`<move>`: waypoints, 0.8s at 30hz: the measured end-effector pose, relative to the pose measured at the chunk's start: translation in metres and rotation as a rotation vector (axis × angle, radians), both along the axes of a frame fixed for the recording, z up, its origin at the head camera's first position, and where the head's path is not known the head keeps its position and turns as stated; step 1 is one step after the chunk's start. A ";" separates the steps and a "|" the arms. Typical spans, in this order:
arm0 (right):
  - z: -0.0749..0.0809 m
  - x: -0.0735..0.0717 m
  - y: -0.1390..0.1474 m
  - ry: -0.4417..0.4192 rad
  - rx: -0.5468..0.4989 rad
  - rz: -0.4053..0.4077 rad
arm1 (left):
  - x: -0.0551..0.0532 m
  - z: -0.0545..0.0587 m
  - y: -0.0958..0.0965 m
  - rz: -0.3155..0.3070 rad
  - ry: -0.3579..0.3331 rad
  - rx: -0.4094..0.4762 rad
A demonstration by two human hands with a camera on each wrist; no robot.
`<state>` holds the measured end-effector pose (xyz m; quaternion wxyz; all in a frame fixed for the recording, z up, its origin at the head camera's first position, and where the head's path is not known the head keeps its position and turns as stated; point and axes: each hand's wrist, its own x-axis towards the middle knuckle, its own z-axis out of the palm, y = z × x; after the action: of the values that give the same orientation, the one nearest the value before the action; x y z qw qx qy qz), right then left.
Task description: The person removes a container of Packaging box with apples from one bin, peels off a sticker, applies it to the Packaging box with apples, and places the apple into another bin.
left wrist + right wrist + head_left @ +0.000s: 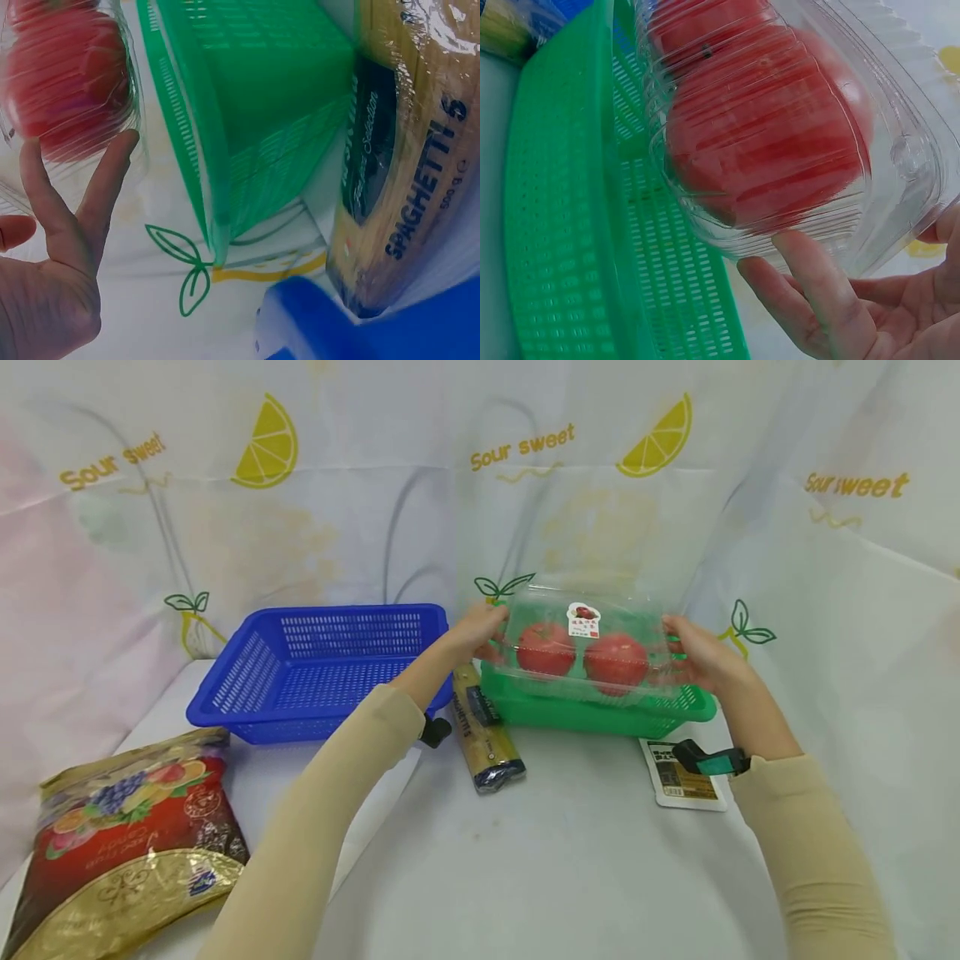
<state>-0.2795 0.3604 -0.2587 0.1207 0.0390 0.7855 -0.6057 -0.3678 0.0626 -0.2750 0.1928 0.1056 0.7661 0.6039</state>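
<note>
From the head view, the clear plastic clamshell box of two red tomatoes (592, 647) hangs just above the green slotted plastic basket (600, 710), left hand (476, 631) and right hand (701, 656) clasping its ends, forearms stretched forward. Left wrist: fingers (97, 187) bear on the thin wall. Right wrist: fingers (817, 289) cup underneath. It looks light, slick and easily crushed; the stiffer rimmed ends seem safest.

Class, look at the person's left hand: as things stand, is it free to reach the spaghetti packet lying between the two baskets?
Probably not yet. The left hand holds one end of the clear tomato box, shared with the right hand. The spaghetti packet lies uncovered just below that forearm, so the path itself looks open.
</note>
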 end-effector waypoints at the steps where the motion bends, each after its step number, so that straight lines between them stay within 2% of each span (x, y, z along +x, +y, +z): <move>1: -0.001 -0.002 0.001 0.000 0.006 -0.002 | -0.002 -0.002 0.002 0.005 0.009 -0.003; 7: -0.009 -0.011 0.008 0.002 0.017 -0.002 | -0.009 -0.013 0.012 0.043 0.048 -0.033; 13: -0.017 -0.020 0.012 -0.036 0.016 0.003 | -0.012 -0.022 0.019 0.072 0.087 -0.129; 20: -0.024 -0.029 0.015 -0.049 0.016 -0.009 | -0.015 -0.023 0.025 0.104 0.134 -0.166; 24: -0.030 -0.033 0.016 -0.042 0.031 -0.025 | -0.017 -0.025 0.027 0.104 0.168 -0.232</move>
<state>-0.3125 0.3760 -0.2885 0.1288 0.0633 0.7917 -0.5938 -0.3850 0.0896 -0.2997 0.1076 0.0929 0.8486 0.5096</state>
